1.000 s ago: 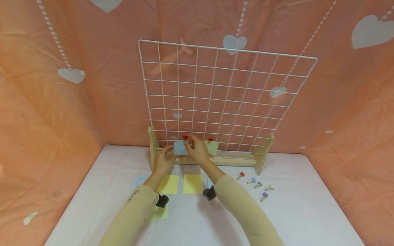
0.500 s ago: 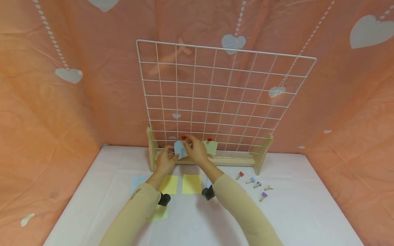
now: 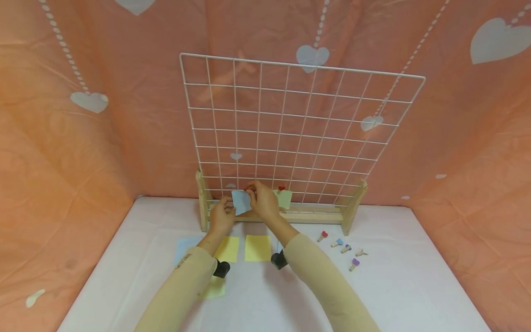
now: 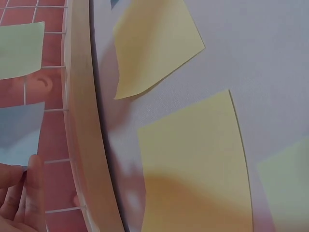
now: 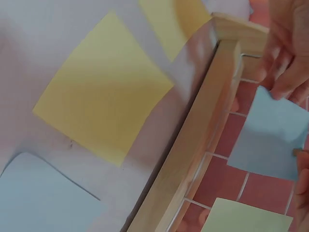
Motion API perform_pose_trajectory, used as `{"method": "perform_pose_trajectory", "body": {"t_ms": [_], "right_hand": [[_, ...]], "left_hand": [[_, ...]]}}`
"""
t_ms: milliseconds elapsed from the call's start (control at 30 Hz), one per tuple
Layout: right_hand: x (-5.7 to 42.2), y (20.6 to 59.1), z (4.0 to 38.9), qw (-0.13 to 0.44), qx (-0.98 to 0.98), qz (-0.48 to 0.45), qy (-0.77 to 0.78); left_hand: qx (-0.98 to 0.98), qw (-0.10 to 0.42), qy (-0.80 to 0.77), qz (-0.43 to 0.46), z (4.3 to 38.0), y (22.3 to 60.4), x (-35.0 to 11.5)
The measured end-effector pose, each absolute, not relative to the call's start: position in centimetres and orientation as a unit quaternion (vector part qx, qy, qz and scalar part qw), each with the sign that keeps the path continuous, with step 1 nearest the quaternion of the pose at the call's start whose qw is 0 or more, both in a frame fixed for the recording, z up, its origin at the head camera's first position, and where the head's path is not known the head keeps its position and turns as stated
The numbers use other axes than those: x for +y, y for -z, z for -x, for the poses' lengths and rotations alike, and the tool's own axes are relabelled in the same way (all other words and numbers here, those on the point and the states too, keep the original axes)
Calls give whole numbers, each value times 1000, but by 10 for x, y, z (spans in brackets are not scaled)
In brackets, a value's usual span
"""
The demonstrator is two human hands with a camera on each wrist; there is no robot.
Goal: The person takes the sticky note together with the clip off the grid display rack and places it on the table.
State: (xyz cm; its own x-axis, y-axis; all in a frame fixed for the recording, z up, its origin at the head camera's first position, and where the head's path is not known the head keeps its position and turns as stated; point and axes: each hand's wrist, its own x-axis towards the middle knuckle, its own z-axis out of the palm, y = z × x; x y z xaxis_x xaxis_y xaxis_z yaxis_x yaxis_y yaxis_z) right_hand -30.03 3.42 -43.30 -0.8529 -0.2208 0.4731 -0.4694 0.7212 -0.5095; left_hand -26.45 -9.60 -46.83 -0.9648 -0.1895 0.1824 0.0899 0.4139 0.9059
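A light blue sticky note (image 3: 241, 202) is against the lower part of the white wire grid (image 3: 290, 120), slightly tilted. My left hand (image 3: 222, 216) pinches its lower left corner between thumb and finger, as the left wrist view also shows. At the note's upper right, my right hand (image 3: 263, 201) pinches a small wooden clothespin (image 5: 296, 152); its red heart is mostly hidden behind the fingers. To the right, a pale green note (image 3: 284, 199) hangs on the grid under a clothespin with a red heart (image 3: 281, 188).
The grid stands in a wooden base (image 3: 309, 216). Before it lie two yellow notes (image 3: 257, 248), a blue note (image 3: 185, 246) and a pale green note (image 3: 214, 287). Several heart clothespins (image 3: 354, 264) lie on the white table at right. An orange curtain (image 3: 141, 115) encloses the back and sides.
The blue note has gone from level to tilted and then shifted slightly left with my left hand. The red heart near my right fingertips has become mostly covered.
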Motion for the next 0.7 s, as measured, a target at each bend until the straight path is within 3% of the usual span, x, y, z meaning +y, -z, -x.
{"method": "perform_pose_trajectory", "body": {"t_ms": [367,700], "right_hand": [[32,433,303,232,-903,-170,-318],[37,438,300,243,-879,-131,-388]], "left_hand": [[-802,158,575,-13,264,472,-103],[-801,90,591,-39,256,470,-105]]}}
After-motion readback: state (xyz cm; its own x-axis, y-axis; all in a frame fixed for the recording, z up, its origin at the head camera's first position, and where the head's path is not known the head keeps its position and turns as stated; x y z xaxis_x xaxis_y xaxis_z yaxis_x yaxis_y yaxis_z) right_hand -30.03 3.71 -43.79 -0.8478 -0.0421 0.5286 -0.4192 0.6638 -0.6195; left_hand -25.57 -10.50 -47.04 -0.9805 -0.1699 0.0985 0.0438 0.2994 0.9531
